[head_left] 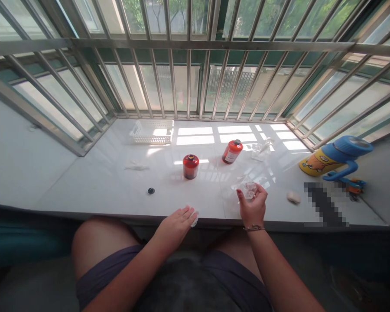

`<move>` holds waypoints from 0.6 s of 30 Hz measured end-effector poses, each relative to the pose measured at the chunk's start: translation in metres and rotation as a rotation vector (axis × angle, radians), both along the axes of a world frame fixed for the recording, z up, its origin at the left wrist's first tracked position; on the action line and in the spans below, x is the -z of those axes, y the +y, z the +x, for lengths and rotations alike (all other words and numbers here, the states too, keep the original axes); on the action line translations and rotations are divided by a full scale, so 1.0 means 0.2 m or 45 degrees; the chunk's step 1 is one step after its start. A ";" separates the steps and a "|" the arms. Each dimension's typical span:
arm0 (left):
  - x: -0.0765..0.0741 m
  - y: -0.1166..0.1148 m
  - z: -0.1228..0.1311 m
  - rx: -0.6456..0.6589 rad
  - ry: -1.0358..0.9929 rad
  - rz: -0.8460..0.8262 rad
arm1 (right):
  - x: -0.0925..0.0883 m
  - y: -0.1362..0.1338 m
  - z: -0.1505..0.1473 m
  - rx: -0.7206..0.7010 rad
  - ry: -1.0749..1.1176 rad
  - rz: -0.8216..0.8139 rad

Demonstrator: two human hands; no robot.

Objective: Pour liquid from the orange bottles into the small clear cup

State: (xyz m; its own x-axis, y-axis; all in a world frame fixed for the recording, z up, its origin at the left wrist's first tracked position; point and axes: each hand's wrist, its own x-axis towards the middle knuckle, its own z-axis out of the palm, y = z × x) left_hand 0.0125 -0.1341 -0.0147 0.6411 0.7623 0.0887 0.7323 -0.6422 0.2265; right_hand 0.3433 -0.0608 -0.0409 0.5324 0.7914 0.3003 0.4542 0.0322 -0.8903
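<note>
My right hand (253,209) is closed around a small clear cup-like piece (249,188), see-through and hard to make out, just above the table's front. At the table edge my left hand (178,225) lies with its fingers together over a crumpled white tissue (194,222), part of which shows past the fingertips. Beyond the hands stands a red see-through bottle (190,169) with an uncovered neck. A black cap (151,190) lies to its left. Farther back on the right, a second red bottle (232,153) carries a pale label and a dark cap.
A white perforated basket (152,138) sits at the back left. Clear plastic pieces (261,149) lie at the back right. Toward the right are a pale lump (293,198), a blue and yellow flask (333,158) and a blurred-out dark patch. Metal bars (188,82) border the far edge.
</note>
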 end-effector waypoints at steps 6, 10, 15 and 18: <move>-0.02 0.07 -0.28 -0.343 -0.018 -0.041 | 0.00 0.00 0.00 -0.002 -0.023 -0.012; -0.04 0.20 -0.22 -0.445 0.037 -0.125 | -0.01 0.01 -0.01 -0.010 -0.033 -0.042; -0.04 0.38 0.04 -0.575 0.107 -0.096 | -0.03 0.01 -0.02 -0.022 -0.054 -0.068; -0.04 0.36 0.18 -0.373 0.062 -0.122 | -0.04 0.00 -0.02 -0.027 -0.054 -0.077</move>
State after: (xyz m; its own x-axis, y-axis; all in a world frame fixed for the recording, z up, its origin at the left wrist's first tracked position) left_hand 0.0493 -0.0624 -0.0070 0.3949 0.9186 -0.0182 0.8944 -0.3798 0.2363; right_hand 0.3386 -0.0602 -0.0339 0.5035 0.8196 0.2733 0.4911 -0.0113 -0.8710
